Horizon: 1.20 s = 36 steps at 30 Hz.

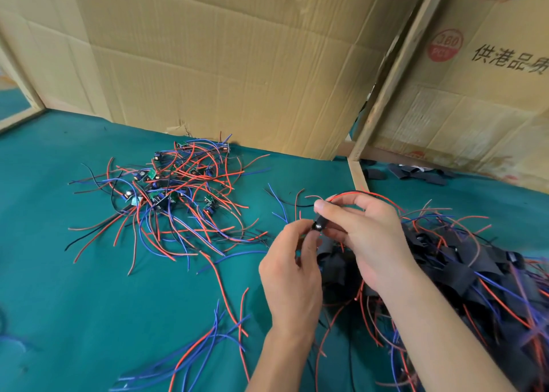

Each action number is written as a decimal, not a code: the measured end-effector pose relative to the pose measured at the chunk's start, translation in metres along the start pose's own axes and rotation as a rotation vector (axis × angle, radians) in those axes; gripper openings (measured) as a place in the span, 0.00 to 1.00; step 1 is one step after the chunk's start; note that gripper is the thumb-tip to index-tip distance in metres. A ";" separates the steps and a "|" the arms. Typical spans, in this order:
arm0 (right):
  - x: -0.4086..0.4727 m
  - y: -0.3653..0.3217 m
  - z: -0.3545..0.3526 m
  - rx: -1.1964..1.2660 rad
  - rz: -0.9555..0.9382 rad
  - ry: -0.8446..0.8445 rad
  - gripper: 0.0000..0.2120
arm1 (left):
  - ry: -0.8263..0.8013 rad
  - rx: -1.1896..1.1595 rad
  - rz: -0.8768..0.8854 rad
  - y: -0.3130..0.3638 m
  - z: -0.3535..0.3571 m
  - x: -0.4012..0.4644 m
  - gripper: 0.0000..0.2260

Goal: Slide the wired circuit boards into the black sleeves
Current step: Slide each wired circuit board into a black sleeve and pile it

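Teal felt-like table cloth (74,272), tangled heap of small green wired circuit boards (166,183) with thin red, blue, black leads, left hand (289,272) and right hand (365,237) pinching one black sleeve (319,223) mid-air, matte sleeved pile (463,272) at right, creased cardboard (222,64) behind
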State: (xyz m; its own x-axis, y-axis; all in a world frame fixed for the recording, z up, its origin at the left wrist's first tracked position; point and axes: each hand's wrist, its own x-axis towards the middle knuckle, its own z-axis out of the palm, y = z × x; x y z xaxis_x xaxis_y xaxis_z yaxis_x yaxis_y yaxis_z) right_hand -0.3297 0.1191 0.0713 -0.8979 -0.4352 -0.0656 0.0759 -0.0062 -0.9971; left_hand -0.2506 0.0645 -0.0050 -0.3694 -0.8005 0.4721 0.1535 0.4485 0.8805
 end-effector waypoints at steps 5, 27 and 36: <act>-0.003 -0.006 0.001 -0.088 0.014 -0.068 0.08 | 0.017 -0.026 -0.035 -0.002 0.001 0.000 0.05; -0.012 -0.139 -0.113 -0.730 -0.041 -0.022 0.07 | 0.007 0.221 -0.206 -0.002 0.000 0.006 0.22; -0.011 -0.077 -0.049 -1.434 -0.435 -0.190 0.09 | 0.101 0.168 -0.230 0.008 -0.002 0.008 0.31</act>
State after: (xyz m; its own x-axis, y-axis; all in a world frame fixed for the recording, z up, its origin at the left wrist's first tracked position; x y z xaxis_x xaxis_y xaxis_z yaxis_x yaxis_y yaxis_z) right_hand -0.3471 0.1684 0.1467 -0.6620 -0.7382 0.1299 -0.7494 0.6481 -0.1360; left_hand -0.2505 0.0614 0.0061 -0.2821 -0.9205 0.2703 -0.0808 0.3035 0.9494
